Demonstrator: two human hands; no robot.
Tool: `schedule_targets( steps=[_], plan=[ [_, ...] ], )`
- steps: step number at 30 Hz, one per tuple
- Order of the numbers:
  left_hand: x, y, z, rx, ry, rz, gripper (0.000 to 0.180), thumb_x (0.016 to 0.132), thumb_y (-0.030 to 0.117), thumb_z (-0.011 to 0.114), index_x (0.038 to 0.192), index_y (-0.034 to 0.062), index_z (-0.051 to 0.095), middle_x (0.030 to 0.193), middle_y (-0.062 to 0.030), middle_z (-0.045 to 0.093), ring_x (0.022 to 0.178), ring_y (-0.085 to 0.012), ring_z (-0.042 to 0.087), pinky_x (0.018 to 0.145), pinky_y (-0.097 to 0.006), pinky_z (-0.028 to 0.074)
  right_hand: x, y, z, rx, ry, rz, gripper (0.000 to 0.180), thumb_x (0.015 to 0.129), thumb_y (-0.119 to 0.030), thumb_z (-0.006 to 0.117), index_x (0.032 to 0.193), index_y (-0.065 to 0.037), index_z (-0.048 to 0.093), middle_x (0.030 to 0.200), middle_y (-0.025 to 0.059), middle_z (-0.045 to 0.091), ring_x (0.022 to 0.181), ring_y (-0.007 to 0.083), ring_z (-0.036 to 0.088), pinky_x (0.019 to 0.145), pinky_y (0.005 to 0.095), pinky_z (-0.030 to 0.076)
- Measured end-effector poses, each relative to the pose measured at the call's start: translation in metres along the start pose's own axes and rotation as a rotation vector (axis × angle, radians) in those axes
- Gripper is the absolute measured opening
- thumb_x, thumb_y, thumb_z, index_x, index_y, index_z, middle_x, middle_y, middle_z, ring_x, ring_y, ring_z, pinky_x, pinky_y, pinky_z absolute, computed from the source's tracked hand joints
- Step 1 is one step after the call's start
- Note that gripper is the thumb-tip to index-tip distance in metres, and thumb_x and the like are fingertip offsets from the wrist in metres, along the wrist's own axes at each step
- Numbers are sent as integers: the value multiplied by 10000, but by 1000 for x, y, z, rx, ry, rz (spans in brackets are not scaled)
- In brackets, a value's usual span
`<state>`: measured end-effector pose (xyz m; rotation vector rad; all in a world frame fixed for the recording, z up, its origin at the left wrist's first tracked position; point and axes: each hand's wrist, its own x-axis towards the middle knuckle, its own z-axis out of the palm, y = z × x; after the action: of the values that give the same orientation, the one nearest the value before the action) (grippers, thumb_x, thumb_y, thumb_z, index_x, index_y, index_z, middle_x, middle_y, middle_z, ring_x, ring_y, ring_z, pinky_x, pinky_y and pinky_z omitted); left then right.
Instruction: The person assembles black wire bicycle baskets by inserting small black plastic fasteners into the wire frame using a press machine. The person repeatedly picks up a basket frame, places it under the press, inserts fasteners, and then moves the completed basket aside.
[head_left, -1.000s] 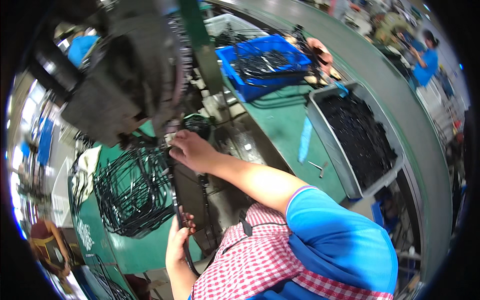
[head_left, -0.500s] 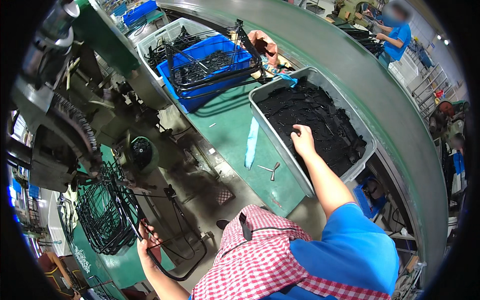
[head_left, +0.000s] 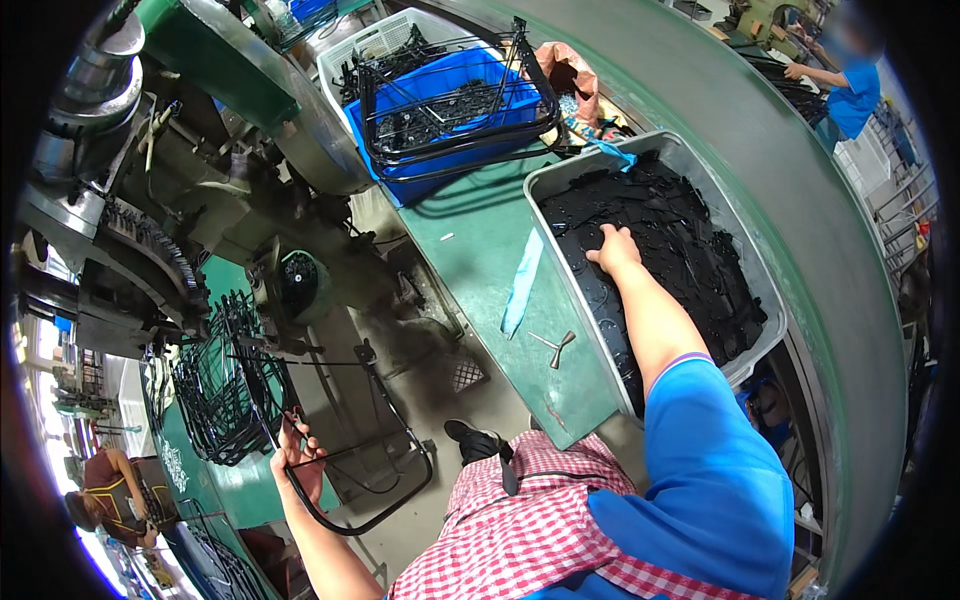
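My left hand (head_left: pixel 298 455), low on the left, is closed around the side of a black tubular metal frame (head_left: pixel 400 408), which has a rounded end and thin inner rods. On the right, my right hand (head_left: pixel 615 250) reaches into a grey plastic bin (head_left: pixel 577 285) heaped with flat black parts (head_left: pixel 690 255). Its fingers touch the parts and point downward, thumb apart from them; the fingertips are partly hidden, and no lifted part shows. Beyond the held frame lies a stack of similar black frames (head_left: pixel 225 395) on a green surface.
A blue crate (head_left: pixel 410 187) of small black parts, with a black frame across it, stands beside a white basket (head_left: pixel 345 48). On the green table (head_left: pixel 480 265) lie a light-blue strip (head_left: pixel 522 285) and a metal wing-shaped tool (head_left: pixel 558 348). Dark machinery (head_left: pixel 240 200) fills the left; co-workers (head_left: pixel 852 95) are farther off.
My right hand has moved deeper onto the black parts, its curled fingers spreading. The left hand still holds the frame. The whole view has shifted slightly.
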<state>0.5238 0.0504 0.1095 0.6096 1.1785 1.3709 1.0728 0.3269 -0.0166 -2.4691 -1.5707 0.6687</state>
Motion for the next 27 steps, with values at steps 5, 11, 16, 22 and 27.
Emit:
schedule_targets(
  steps=[5,11,16,22,27],
  plan=[
    [11,-2,3,21,-25,-9,742,771,446,627,1409,184,353,1134,40,495,862,-90,520,740,-243,441,27,58,8,193,-126,-58,468,697,-204,782,1068,22,608,999,188,667,996,295,631,897,356,471],
    [8,-6,-8,-9,22,35,876,709,426,733,1421,115,327,1094,-18,518,835,-100,563,687,-235,498,-67,-9,-44,1062,49,-100,281,787,-99,680,1023,28,593,629,14,510,530,88,506,502,230,421],
    [8,0,-20,-96,-39,14,801,706,369,745,1364,90,382,1108,-41,519,875,-140,555,732,-271,487,-135,-125,-45,1193,-234,-332,243,798,-81,668,1025,-18,608,634,-56,487,535,27,454,483,175,348],
    [10,9,-52,-80,-91,-77,901,649,427,767,1376,82,362,1063,-8,540,881,-116,553,770,-259,450,-216,-318,30,1149,-570,-563,182,862,-173,643,995,-50,653,693,-56,531,553,19,440,468,179,342],
    [11,23,-90,27,-221,-126,919,672,508,719,1396,77,353,1120,-24,500,899,-112,497,785,-236,401,-253,-429,82,1304,-751,-605,144,894,-217,626,954,-90,658,697,-84,511,561,8,408,484,189,340]
  ],
)
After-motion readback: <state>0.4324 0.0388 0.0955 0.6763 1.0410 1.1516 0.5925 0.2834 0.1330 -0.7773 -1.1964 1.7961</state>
